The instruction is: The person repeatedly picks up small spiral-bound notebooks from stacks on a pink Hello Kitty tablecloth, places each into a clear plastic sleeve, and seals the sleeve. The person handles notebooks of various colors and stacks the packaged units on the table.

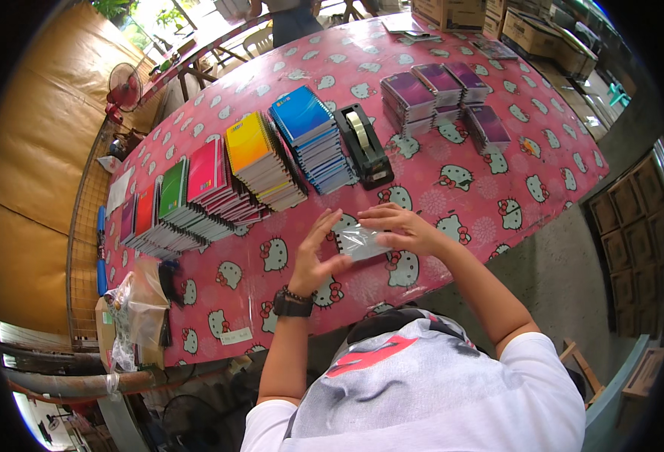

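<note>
In front of me on the table lies a small spiral notebook (358, 242) with a pale face up, its surface shiny like clear plastic wrap. At its left edge is my left hand (318, 260), open, fingers stretched out and thumb pointing toward the notebook. My right hand (406, 229) reaches over the notebook's right side with fingers extended and thumb lying on or just over it. Neither hand is closed around anything. Beyond them stands a black tape dispenser (377, 167) with a roll of clear tape.
Left of the dispenser stand stacks of spiral notebooks: blue (302, 114), yellow (250, 143), pink (208, 167), green (174, 184) and red (146, 207). Purple wrapped notebook bundles (409, 92) sit at the far right. Plastic bags (132, 309) lie near the left corner. Cardboard boxes (448, 13) stand behind.
</note>
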Demonstrator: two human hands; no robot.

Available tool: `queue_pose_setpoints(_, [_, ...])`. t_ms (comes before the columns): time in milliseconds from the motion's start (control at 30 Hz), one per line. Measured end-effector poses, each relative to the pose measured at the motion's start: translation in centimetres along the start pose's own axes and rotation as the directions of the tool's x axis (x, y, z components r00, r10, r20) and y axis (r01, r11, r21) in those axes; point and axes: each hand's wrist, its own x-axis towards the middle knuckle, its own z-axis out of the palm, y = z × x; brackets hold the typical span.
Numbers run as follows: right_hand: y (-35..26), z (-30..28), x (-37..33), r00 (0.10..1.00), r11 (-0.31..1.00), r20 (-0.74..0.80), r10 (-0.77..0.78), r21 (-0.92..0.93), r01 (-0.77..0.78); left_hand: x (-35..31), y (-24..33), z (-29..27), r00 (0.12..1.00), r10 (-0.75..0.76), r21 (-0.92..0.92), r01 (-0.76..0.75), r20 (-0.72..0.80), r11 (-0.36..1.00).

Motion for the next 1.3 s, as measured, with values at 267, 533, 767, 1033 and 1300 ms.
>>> queue_pose_setpoints(267, [-1.2,3.2,-2.0,0.969,0.884,-0.189,-0.16,-0.463,0.056,-3.1,-1.5,3.4,0.984,0.139,0.409,-0.083,-0.11,0.909])
queue_pose_setpoints(533, [-1.7,3.6,0.4,0.95,0.966,-0.3,0.086,-0.209,-0.153,-2.7,-1.7,5.7,0.887,0.03,0.311,0.13,-0.462,0.941])
queue_pose_setpoints(767, [-0.2,1.2,3.2,0.885,0.784,0.003,0.465,0.462,-0.414,-1.9,0.2,6.4,0.778,0.211,0.461,0.113,-0.592,0.88])
queue_pose_setpoints(1033, [2.8,-0.5,4.2,0.917,0.842,-0.013,0.398,0.401,-0.36,-5.0,0.3,9.8,0.975,0.035,0.786,0.157,-0.221,0.598])
queue_pose_setpoints(1300, [14.8,-4.6,9.8,0.708,0.773,-0.312,0.634,0.227,-0.592,-3.8,1.0,11.0,0.955,-0.038,0.745,0.253,-0.293,0.617])
